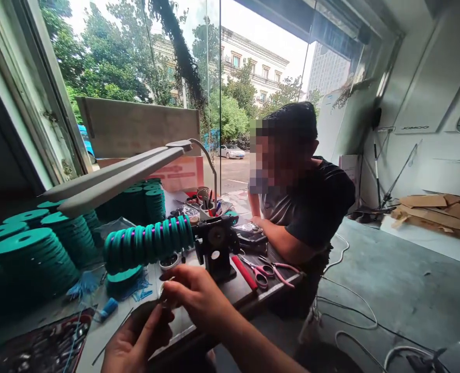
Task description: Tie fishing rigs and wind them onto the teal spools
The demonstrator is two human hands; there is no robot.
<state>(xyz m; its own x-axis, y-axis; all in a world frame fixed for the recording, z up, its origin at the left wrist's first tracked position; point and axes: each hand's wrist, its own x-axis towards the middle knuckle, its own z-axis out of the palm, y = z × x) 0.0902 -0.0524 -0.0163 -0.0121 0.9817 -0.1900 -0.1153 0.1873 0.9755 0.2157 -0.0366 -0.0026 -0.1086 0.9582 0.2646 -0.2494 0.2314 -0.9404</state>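
Note:
My left hand [139, 331] is closed in a pinch low in the view. My right hand [199, 296] meets it fingertip to fingertip, also pinching. Whatever lies between the fingers is too small and dark to name. A thin dark rod [112, 335] slants beside my left hand; I cannot tell whether it is held. Just above both hands, a row of green foam spools [148, 242] with purple between them sits on the shaft of a small black machine [216, 241]. A small white cup [170, 260] of dark bits stands behind my right fingers.
Stacks of green spools [31, 264] fill the left. A tray of dark metal parts [47, 342] lies front left. Red-handled scissors [259, 272] and pink pliers [282, 274] lie right. A lamp [125, 176] hangs over the table. Another person [311, 207] sits opposite, forearms on the table.

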